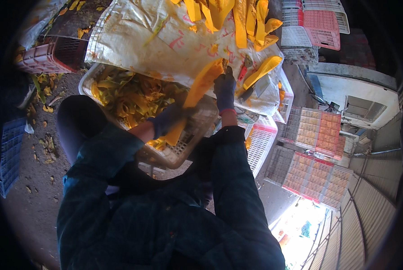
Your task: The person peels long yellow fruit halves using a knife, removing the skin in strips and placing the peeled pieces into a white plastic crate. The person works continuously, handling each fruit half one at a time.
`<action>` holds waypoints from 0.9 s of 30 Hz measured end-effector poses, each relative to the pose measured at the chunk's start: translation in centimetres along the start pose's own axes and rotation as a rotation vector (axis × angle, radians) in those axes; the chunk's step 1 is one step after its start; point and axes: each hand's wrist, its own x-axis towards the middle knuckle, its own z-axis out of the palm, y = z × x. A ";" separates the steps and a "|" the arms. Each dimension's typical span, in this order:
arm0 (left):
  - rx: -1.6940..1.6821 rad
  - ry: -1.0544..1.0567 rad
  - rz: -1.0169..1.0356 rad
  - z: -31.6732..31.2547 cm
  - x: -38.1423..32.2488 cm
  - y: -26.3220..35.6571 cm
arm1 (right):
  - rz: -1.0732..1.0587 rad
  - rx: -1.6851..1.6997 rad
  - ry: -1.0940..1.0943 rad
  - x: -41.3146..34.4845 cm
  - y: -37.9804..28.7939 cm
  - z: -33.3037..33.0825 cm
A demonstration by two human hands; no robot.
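Note:
My left hand (169,121), in a dark glove and blurred, is closed around the lower part of a long orange pumpkin slice (205,79). At the slice's upper end is my gloved right hand (225,84); whether it grips the slice or a small tool there is unclear. The slice slants over a plastic crate (174,162) holding curled peelings (130,98). On the white woven sheet (127,40) right of my right hand lie a red-handled peeler (243,71), a cut pumpkin piece (264,71) and a broad-bladed knife (262,86). More orange slices (240,27) lie at the sheet's far side.
A pink crate (41,55) stands at the left, above a blue crate (11,152). White crates (262,145) sit beside the sheet's right end. Further right are stacked crates with orange contents (312,175). Peel scraps (49,148) litter the floor.

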 end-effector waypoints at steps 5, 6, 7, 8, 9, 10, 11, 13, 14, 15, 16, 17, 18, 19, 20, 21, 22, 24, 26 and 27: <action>-0.047 -0.052 0.077 -0.3 1.4 -1.8 | -0.209 -0.375 0.150 0.8 1.2 -0.7; -0.086 -0.043 0.051 -0.1 0.9 -1.2 | -0.228 -0.465 0.190 0.6 0.9 -0.5; -0.126 -0.033 0.025 0.0 0.6 -0.9 | -0.248 -0.555 0.230 0.4 0.7 -0.3; -0.115 -0.035 0.024 -0.1 0.7 -0.9 | -0.271 -0.607 0.224 0.3 0.3 -0.1; -0.104 -0.037 0.026 -0.2 0.6 -0.9 | -0.298 -0.659 0.218 0.2 0.0 0.0; -0.094 -0.040 0.028 -0.3 0.6 -0.9 | -0.325 -0.712 0.211 0.0 -0.3 0.1; -0.102 -0.040 0.025 -0.4 0.5 -1.0 | -0.326 -0.732 0.213 -0.1 -0.6 0.5; -0.118 -0.049 0.022 -0.3 0.4 -0.8 | -0.333 -0.776 0.222 0.4 -0.8 1.0; -0.088 -0.033 0.025 -0.2 0.5 -0.9 | -0.304 -0.721 0.183 0.6 -1.0 0.8; -0.060 -0.014 0.024 -0.1 0.6 -1.0 | -0.272 -0.667 0.141 0.8 -1.4 0.6; -0.031 0.005 0.022 -0.1 0.5 -1.2 | -0.240 -0.613 0.100 0.7 -1.7 0.4; -0.004 -0.006 0.026 -0.2 0.5 -1.3 | -0.290 -0.669 0.096 0.4 -1.6 0.6; 0.027 -0.021 0.031 -0.3 0.6 -1.1 | -0.342 -0.725 0.098 0.4 -1.1 0.6; 0.058 -0.037 0.037 -0.3 0.7 -1.0 | -0.394 -0.780 0.101 0.4 -0.6 0.5; 0.095 -0.059 0.063 -0.4 0.6 -0.9 | -0.473 -0.840 0.090 0.3 0.0 0.1; 0.129 -0.073 0.089 -0.8 0.4 -0.8 | -0.555 -0.898 0.069 -0.4 0.2 0.0; 0.163 -0.087 0.116 -0.9 0.3 -0.8 | -0.637 -0.955 0.048 -1.1 0.5 0.0; 0.067 -0.071 0.037 -1.0 0.0 -0.4 | -0.509 -0.913 -0.037 -2.4 0.8 0.4; 0.023 -0.027 -0.008 -0.8 -0.5 0.1 | -0.529 -0.861 -0.121 -3.9 0.8 0.1; 0.030 0.002 -0.014 -0.3 -0.9 0.7 | -0.611 -0.832 -0.154 -4.4 1.1 -1.0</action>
